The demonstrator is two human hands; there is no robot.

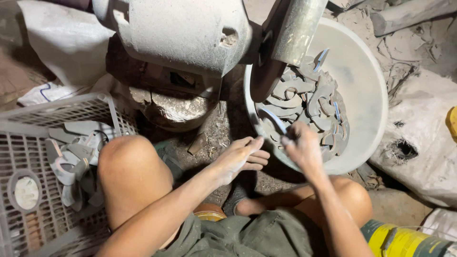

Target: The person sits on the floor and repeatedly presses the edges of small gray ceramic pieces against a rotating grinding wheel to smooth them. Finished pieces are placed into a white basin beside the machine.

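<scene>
Dusty grinder motor (183, 33) overhead, wheel (266, 71) dipping over the grey basin (366, 81) of curved metal blanks (304, 100). Crate (28, 143) at left, more blanks inside. Left hand (238, 157) open, fingers flat, empty. Right hand (302, 147) pinching one curved blank (275, 120) at basin's near rim.

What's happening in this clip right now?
A person crouches on the ground by a grinder. The right hand holds a curved metal piece over a basin full of similar pieces. The left hand is open beside it, holding nothing. More pieces lie in a crate by the left knee.
</scene>
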